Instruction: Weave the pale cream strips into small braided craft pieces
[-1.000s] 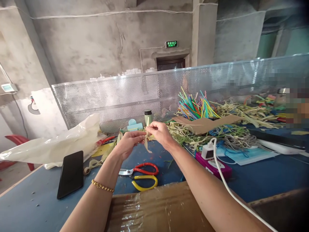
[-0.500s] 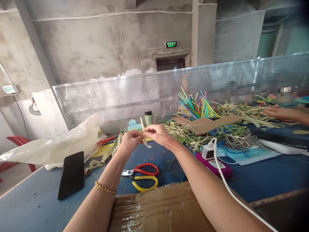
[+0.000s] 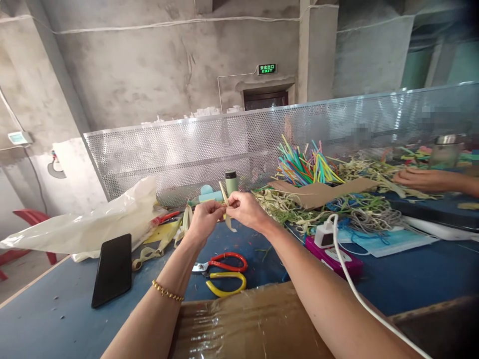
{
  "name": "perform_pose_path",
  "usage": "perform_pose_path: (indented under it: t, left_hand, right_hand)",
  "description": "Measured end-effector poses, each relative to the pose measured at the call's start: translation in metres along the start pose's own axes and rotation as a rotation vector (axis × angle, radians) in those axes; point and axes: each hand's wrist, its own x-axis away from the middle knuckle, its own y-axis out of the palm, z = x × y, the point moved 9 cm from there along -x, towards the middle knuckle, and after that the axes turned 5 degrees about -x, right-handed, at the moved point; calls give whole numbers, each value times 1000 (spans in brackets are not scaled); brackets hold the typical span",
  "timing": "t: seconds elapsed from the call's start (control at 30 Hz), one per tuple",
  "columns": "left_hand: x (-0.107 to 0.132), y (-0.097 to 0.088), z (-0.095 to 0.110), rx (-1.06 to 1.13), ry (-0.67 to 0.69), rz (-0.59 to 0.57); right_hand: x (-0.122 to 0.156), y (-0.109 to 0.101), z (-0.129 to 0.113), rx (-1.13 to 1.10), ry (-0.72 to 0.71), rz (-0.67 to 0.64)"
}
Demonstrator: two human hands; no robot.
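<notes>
Above the blue table (image 3: 56,319), my left hand (image 3: 204,219) and my right hand (image 3: 245,209) meet at their fingertips. Both pinch a pale yellow strip (image 3: 223,193), whose one end sticks up between them while the other hangs below. More pale strips (image 3: 164,239) lie on the table just left of my left hand. Scissors with red and yellow handles (image 3: 224,271) rest on the table under my hands.
A black phone (image 3: 112,269) and a cream plastic bag (image 3: 93,224) lie at left. A taped cardboard box (image 3: 247,324) is in front of me. Coloured strips (image 3: 303,167), tangled strips (image 3: 337,207), a white charger with cable (image 3: 325,234), and another person's hand (image 3: 419,178) are at right. A perforated metal screen (image 3: 187,149) stands behind.
My hands have drawn closer together and the strip's upper end now points up between them. The other person's hand has come into view at the far right.
</notes>
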Motion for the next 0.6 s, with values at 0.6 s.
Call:
perform_pose_path:
  t: [0.6]
  left_hand:
    - [2,3,10,162,-11,-65]
  right_hand:
    - [2,-6,-3,-285,93,3]
